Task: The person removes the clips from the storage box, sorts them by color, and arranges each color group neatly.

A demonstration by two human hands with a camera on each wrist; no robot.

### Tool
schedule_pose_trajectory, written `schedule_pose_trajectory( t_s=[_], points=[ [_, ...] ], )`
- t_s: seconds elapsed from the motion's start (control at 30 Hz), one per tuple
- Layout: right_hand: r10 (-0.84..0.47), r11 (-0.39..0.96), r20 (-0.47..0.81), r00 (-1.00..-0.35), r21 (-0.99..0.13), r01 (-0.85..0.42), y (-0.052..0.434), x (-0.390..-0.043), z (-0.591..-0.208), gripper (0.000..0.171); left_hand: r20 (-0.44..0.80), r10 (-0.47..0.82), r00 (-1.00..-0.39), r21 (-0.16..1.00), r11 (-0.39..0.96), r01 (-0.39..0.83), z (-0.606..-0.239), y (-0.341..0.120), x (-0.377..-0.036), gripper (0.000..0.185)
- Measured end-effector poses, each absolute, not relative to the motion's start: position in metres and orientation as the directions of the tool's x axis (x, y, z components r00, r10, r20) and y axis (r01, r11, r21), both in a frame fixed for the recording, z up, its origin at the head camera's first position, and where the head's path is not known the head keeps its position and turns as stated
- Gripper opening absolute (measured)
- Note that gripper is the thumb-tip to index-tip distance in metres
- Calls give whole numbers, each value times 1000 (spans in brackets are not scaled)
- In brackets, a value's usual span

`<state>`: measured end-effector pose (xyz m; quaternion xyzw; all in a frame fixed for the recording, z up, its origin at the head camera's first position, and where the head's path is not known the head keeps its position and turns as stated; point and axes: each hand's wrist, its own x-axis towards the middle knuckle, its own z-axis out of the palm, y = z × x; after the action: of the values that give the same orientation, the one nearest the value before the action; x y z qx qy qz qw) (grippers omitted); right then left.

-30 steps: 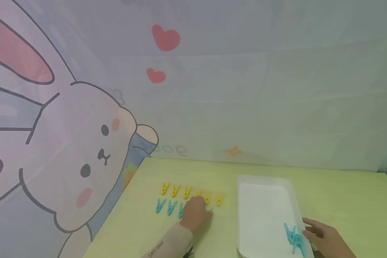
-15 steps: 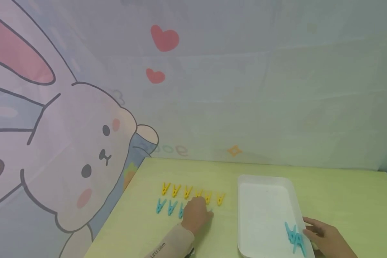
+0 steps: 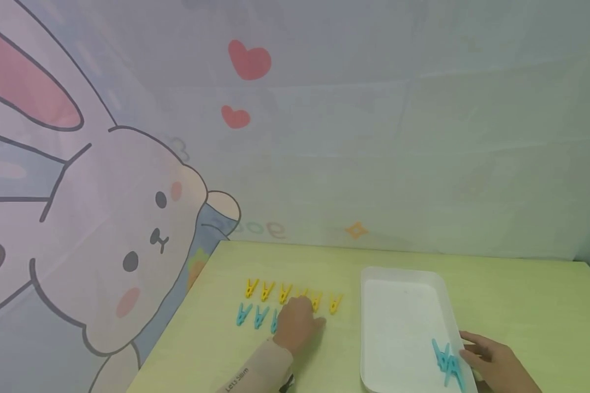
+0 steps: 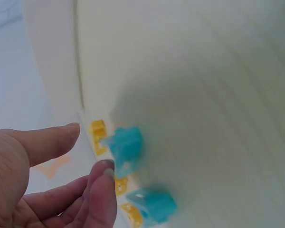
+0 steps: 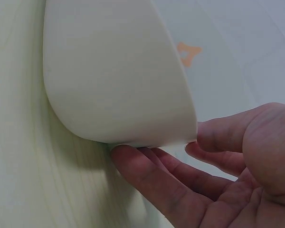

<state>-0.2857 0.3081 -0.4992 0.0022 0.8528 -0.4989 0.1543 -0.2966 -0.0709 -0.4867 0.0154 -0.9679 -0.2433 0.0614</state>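
Note:
My left hand (image 3: 297,325) is over the right end of a row of blue clothespins (image 3: 259,316), just below a row of yellow clothespins (image 3: 283,293). In the left wrist view, the thumb is apart from the bent fingers, and the fingertips are at a blue clothespin (image 4: 127,145); whether they touch it is unclear. My right hand (image 3: 499,360) holds the right side of a white tray (image 3: 369,327). The right wrist view shows the thumb at the tray's rim (image 5: 192,109) and fingers against its outside. Two blue clothespins (image 3: 447,361) lie inside, near the right wall.
Everything rests on a light green table (image 3: 531,295). A cloth backdrop (image 3: 423,136) with a printed rabbit and hearts hangs behind and to the left of it. The tray's left wall stands a short way right of the last yellow clothespin (image 3: 335,303).

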Motion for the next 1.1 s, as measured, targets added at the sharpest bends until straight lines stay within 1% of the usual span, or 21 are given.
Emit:
schedule_pose_trajectory(
  t_s=[0.03, 0.17, 0.2, 0.27, 0.43, 0.53, 0.63, 0.7, 0.8, 0.93, 1.1],
  points=[
    [-147, 501, -265, -953, -851, 159, 309, -286, -498, 58, 115, -53, -992, 490, 872, 10, -486, -70, -298, 41],
    [-153, 491, -259, -954, -857, 154, 313, -287, -497, 57, 137, -39, -990, 569, 821, 46, -480, -63, -304, 29],
    [-152, 483, -263, -953, -861, 161, 313, -287, -496, 56, 130, -32, -991, 592, 804, 52, -479, -61, -305, 32],
    [-154, 480, -266, -952, -862, 163, 313, -288, -497, 57, 124, -32, -992, 630, 775, 54, -475, -56, -307, 28],
    [-133, 483, -278, -951, -856, 183, 311, -289, -498, 57, 61, -4, -998, 769, 638, 44, -465, -42, -310, 25],
    [-137, 470, -278, -951, -863, 185, 309, -289, -499, 57, 7, 45, -999, 853, 522, 29, -461, -34, -311, 22],
    [-139, 465, -279, -950, -866, 186, 308, -289, -499, 57, -59, 109, -992, 908, 420, -8, -459, -23, -313, 17],
    [-142, 475, -277, -950, -861, 180, 309, -290, -498, 57, -99, 146, -984, 930, 366, -40, -458, -14, -315, 15],
    [-146, 473, -274, -951, -864, 176, 310, -290, -496, 57, -138, 174, -975, 940, 332, -74, -454, 3, -316, 13],
    [-155, 453, -266, -951, -875, 171, 311, -291, -494, 56, -166, 184, -969, 938, 333, -97, -449, 24, -316, 12],
    [-140, 450, -276, -951, -873, 187, 308, -292, -496, 56, -193, 186, -963, 913, 394, -107, -447, 46, -313, 13]
  ],
)
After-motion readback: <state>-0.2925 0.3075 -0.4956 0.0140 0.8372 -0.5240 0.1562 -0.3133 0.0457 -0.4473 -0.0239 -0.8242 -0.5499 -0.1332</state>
